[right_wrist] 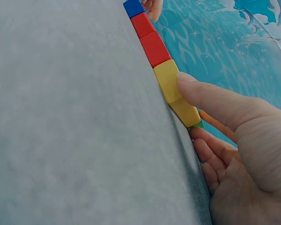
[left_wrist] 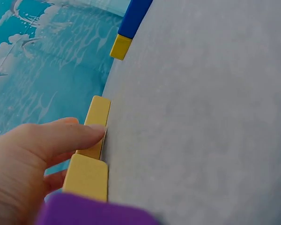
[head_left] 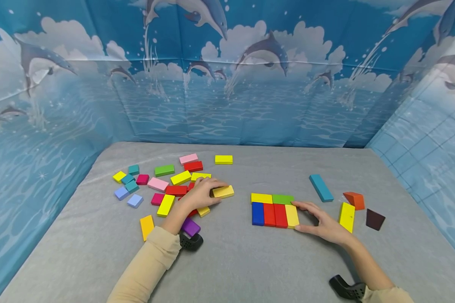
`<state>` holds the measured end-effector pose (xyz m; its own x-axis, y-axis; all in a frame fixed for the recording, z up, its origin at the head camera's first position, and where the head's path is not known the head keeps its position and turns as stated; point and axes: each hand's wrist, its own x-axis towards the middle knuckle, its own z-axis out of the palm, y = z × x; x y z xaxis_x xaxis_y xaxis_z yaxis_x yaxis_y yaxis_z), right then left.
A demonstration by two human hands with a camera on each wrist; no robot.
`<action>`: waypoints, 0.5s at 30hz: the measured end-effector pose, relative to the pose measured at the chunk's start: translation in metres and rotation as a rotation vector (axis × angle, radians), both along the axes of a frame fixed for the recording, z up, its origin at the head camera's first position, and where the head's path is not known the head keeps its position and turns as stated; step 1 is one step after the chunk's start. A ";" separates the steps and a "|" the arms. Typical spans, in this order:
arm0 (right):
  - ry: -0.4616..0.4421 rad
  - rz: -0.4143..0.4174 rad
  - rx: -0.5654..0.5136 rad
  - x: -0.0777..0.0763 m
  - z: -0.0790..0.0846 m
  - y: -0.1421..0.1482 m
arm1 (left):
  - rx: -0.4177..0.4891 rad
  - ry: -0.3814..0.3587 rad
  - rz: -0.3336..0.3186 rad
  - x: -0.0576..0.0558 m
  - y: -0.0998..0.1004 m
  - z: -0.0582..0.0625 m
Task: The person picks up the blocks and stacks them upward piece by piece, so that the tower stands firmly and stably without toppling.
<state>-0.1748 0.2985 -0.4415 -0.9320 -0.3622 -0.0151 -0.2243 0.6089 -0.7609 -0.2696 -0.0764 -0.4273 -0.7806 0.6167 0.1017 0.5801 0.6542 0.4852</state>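
Note:
My left hand [head_left: 204, 192] is at the right edge of the loose blocks, its thumb and fingers pinching a pale yellow block [head_left: 223, 192] that lies on the grey cloth. In the left wrist view, the thumb presses that block's side, with another pale yellow block [left_wrist: 86, 176] nearer the camera. My right hand [head_left: 324, 223] spans the yellow block [head_left: 292, 216] at the right end of a flat group, thumb at its near corner and a fingertip by its far corner. Beside it stand two red blocks [head_left: 275, 215] and a blue block [head_left: 258, 213]; behind them lie a yellow block [head_left: 261, 198] and a green block [head_left: 283, 199].
Many coloured blocks, including a purple block [head_left: 191, 227] and an orange-yellow block [head_left: 147, 227], lie scattered at left. To the right are a teal block [head_left: 321, 188], a yellow block [head_left: 346, 217], an orange block [head_left: 354, 200] and a dark block [head_left: 375, 219]. A dolphin-print curtain [head_left: 227, 105] closes the back.

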 end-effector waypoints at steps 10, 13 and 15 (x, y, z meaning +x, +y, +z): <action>0.010 0.005 -0.001 0.000 0.001 0.001 | 0.111 0.042 -0.022 0.003 -0.002 -0.001; 0.010 0.005 0.001 0.000 0.001 0.000 | 0.180 0.023 -0.066 0.005 0.002 0.000; 0.010 0.006 0.001 -0.001 0.001 0.000 | 0.229 0.006 -0.104 0.007 0.007 0.001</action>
<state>-0.1754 0.2989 -0.4406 -0.9300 -0.3675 -0.0060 -0.2355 0.6083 -0.7580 -0.2625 -0.0690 -0.4261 -0.7131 0.6539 0.2528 0.6420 0.4642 0.6103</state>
